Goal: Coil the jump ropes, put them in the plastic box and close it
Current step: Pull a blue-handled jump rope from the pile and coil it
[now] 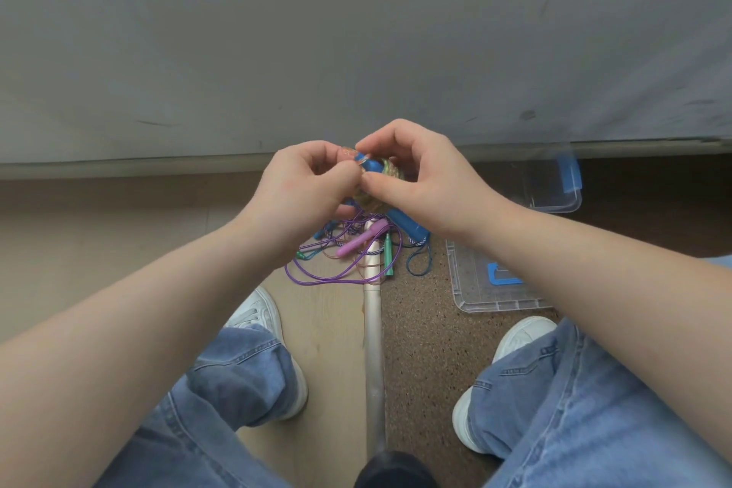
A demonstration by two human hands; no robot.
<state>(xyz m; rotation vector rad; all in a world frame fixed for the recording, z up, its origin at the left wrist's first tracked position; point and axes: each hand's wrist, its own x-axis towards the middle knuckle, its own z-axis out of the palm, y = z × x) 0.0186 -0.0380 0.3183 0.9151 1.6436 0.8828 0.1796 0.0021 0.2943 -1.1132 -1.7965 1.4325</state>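
2 hands together: left hand point(313, 182) and right hand point(420, 174), coiled rope point(386, 168) between them. Below them, rope tangle point(348, 250) on the floor point(427, 329). Plastic box point(554, 190) right of the right hand, lid point(487, 289) under its wrist.

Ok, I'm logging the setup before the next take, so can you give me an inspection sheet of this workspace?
Surface: floor, pale wood-look on the left, speckled brown on the right, with a metal strip between.
Job's things: coiled rope with blue handles, held up; loose ropes tangled on the floor; plastic box open at the right; lid lying apart, nearer.
Clutter: dark object at the bottom edge, unclear what.
Grippers: left hand and right hand both pinch the coiled rope.
Cables: nothing seen.
Surroundings: grey wall ahead; jeans and white shoes below.
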